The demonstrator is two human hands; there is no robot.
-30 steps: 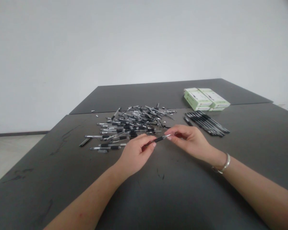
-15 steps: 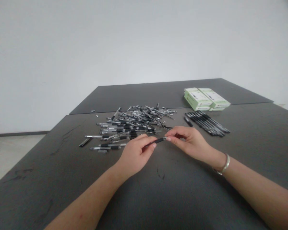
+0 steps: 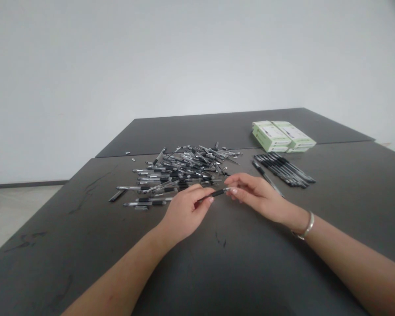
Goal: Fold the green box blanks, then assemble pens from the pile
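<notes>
My left hand (image 3: 186, 213) is closed on a pen (image 3: 218, 192) with a black grip, held just above the table with its tip pointing right. At that tip is my right hand (image 3: 261, 197), its thumb and index finger parted; whether the thumb touches the tip I cannot tell. Behind my left hand lies a loose heap of clear pens (image 3: 184, 164) with black grips. Past my right hand a single pen (image 3: 265, 173) lies slanted, partly hidden by the hand, beside a neat row of pens (image 3: 285, 170).
Two stacks of green and white boxes (image 3: 283, 136) stand at the back right of the dark table (image 3: 191, 272). Small clear pieces (image 3: 133, 159) lie left of the heap. A seam crosses the table behind the pens, and a pale wall rises beyond.
My right thumb and index finger have parted at the pen tip, and that hand has shifted slightly, showing more of the single pen behind it. My left hand keeps its hold.
</notes>
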